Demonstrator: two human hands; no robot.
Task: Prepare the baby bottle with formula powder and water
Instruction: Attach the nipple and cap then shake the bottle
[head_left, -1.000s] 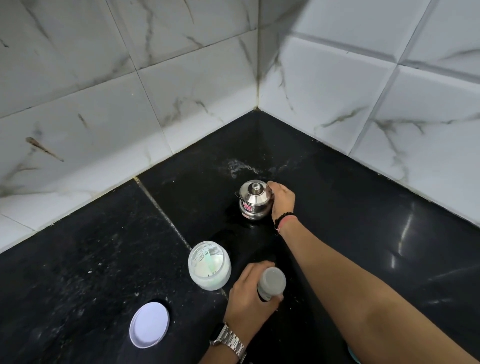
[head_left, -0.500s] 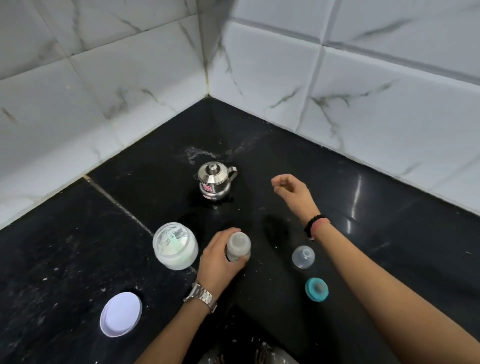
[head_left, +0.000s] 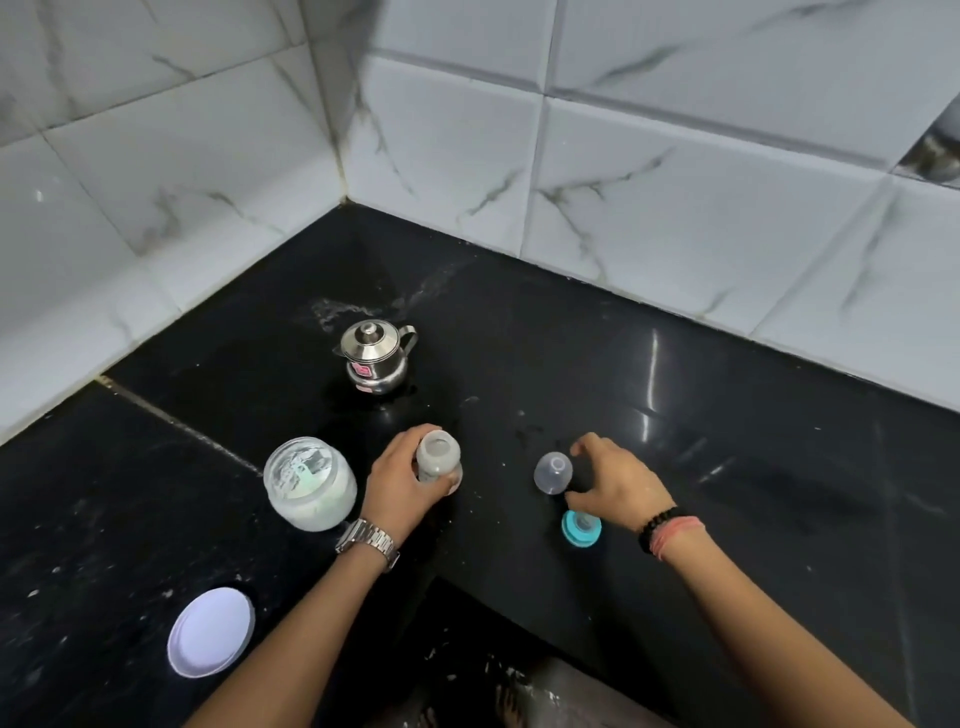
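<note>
Standing upright on the black counter (head_left: 675, 467), the open baby bottle (head_left: 438, 458) is gripped by the left hand (head_left: 402, 480), fingers curled round its body. Left of the bottle, just beside that hand, sits the uncapped formula jar (head_left: 310, 483); its white lid (head_left: 210, 632) lies nearer the counter's front edge. Behind the bottle stands 1 steel kettle (head_left: 375, 356), lid on. Right of the bottle, the right hand (head_left: 615, 480) hovers with loosely bent fingers by the clear cap (head_left: 552, 472) and the teal ring (head_left: 581, 529); whether it touches either, I cannot tell.
</note>
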